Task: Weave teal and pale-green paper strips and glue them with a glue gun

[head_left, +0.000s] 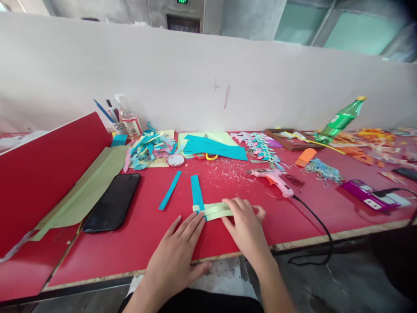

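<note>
Two pale green strips (217, 211) are laid across two blue strips (196, 190) on the red table (130, 252), near its near edge and between the two hands, and the strips are interlaced at the crossing. The near end of the blue strips is covered by the fingertips of the left hand (179, 252), whose fingers are stretched out flat with nothing grasped. The right part of the pale green strips is held between the thumb and bent fingers of the right hand (244, 224); how tightly they are pinched cannot be told, as the ends are hidden under the hand. A loose blue strip (170, 190) is placed to the left, well apart from the hands, and farther left a black phone (111, 203) is seen lying flat. On the right, beyond the right hand, a pink glue gun (275, 179) is laid on its side, its black cord (317, 217) being hung over the near edge. On the far side, scissors (211, 157) are partly covered by a wide blue sheet (218, 147), and a heap of paper scraps (148, 150) is gathered to their left.
</note>
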A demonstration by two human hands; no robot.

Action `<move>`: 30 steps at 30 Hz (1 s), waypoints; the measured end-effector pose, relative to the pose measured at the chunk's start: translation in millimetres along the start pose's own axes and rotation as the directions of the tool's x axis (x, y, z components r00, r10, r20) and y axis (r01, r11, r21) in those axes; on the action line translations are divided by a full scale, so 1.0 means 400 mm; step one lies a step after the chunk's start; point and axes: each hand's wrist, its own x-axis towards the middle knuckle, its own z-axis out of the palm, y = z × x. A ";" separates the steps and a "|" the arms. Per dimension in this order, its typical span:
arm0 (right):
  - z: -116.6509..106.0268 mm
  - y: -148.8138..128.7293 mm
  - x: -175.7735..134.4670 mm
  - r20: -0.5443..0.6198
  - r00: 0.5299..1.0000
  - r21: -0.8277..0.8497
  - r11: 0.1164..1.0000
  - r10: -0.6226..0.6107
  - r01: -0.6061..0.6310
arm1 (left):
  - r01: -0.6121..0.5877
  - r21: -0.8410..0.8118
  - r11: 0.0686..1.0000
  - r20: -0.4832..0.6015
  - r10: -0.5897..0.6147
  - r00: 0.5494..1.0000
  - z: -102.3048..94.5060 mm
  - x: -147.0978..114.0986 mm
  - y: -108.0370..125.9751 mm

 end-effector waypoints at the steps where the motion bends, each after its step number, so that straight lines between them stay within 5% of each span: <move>1: 0.000 -0.003 0.002 -0.019 1.000 0.001 1.000 -0.015 0.015 | 0.004 0.000 1.000 0.010 -0.004 1.000 -0.001 0.000 0.000; 8: -0.004 -0.019 -0.004 -0.031 0.986 0.097 0.981 -0.164 0.167 | 0.010 0.010 1.000 0.036 -0.011 0.999 -0.007 0.002 0.002; 21: -0.008 -0.019 0.006 0.075 0.995 0.095 0.994 -0.060 0.053 | 0.015 0.012 1.000 0.015 -0.016 1.000 -0.009 -0.001 0.006; 30: 0.001 -0.004 0.010 0.096 0.988 0.122 0.986 -0.124 0.112 | 0.139 -0.089 0.986 -0.035 -0.143 0.989 -0.030 -0.006 0.005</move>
